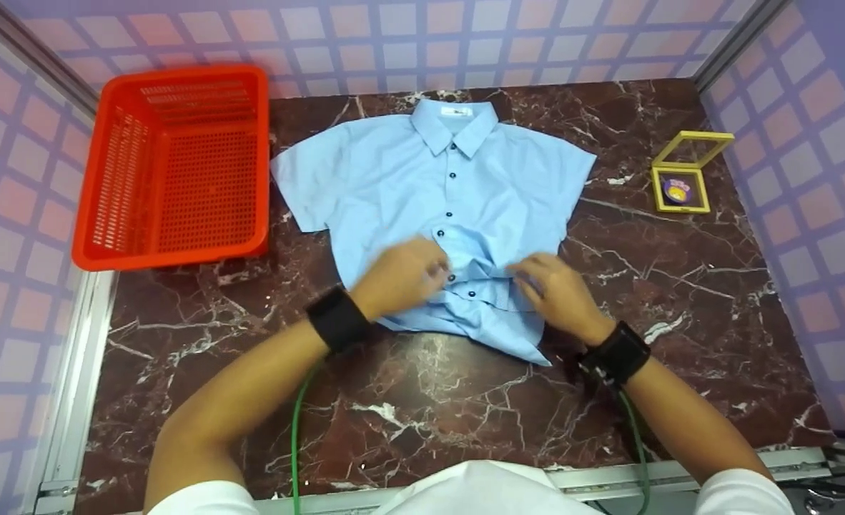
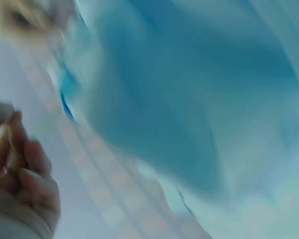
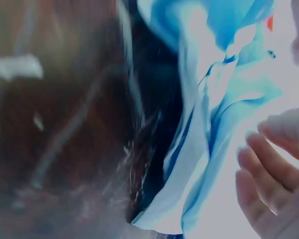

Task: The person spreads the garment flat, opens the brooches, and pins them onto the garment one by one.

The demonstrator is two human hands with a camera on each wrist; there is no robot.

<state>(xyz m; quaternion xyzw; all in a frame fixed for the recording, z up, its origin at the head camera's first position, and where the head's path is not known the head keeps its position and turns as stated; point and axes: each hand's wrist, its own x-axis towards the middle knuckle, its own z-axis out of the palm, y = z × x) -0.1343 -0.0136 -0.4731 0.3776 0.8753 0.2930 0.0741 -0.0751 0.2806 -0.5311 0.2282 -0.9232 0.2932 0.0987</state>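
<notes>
A light blue short-sleeved shirt (image 1: 394, 172) with dark buttons lies face up, collar away from me. Its lower front is bunched and creased, with the hem folded unevenly. Over the left side of those creases is my left hand (image 1: 404, 275), blurred; in the left wrist view its fingers (image 2: 37, 186) are loosely curled beside the cloth, with none visible between them. My right hand (image 1: 558, 293) is at the shirt's lower right edge, fingers bent towards the folds. The right wrist view shows its fingers (image 3: 269, 174) loosely bent and spread beside the hanging cloth.
A red plastic basket (image 1: 262, 164) stands at the back left of the dark marble tabletop (image 1: 680, 286). At the right, a small yellow frame case (image 1: 693, 210) stands with its lid raised. Checked panels (image 1: 408, 43) border the table. Green cables (image 1: 295, 429) trail from both wrists.
</notes>
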